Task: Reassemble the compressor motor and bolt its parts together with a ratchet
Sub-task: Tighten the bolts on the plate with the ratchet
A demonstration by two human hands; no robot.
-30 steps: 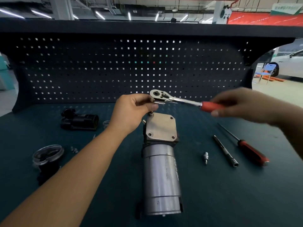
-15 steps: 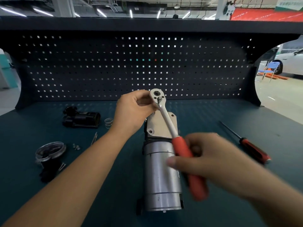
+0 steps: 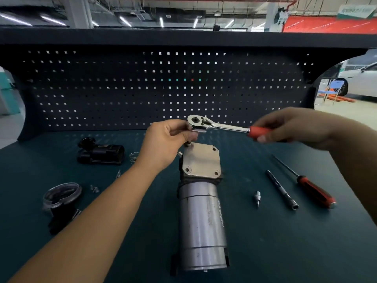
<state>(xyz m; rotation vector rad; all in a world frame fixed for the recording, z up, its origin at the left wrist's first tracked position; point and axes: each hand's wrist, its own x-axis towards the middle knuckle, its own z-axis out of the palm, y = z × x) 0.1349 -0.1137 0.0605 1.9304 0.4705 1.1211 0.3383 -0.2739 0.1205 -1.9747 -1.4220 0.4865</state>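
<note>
The motor [image 3: 202, 227] lies on its side in the lower middle of the frame, a silver cylinder on the dark green bench [image 3: 265, 252], with its square end plate [image 3: 201, 162] turned up toward the pegboard [image 3: 142, 88]. Over the plate's upper left corner sits the ratchet [image 3: 219, 125], head at centre frame and shaft running out to the right, roughly level. The left hand [image 3: 165, 144] reaches in from the lower left on a long straight forearm, wrist bent slightly, fingers curled in and pinching just under the ratchet's head, where the drive meets the corner bolt. The right hand [image 3: 291, 125] comes in from the right edge, somewhat blurred, knuckles up, fingers wrapped round the red handle. To the right of the motor lie a small bit [image 3: 257, 198], an extension bar [image 3: 282, 189] and a red-handled screwdriver [image 3: 314, 190], each apart from the others. At left of the frame are a black housing [image 3: 101, 153], a spring [image 3: 134, 157] just beside it, and a clear cap [image 3: 61, 194] nearer the lower left.
</note>
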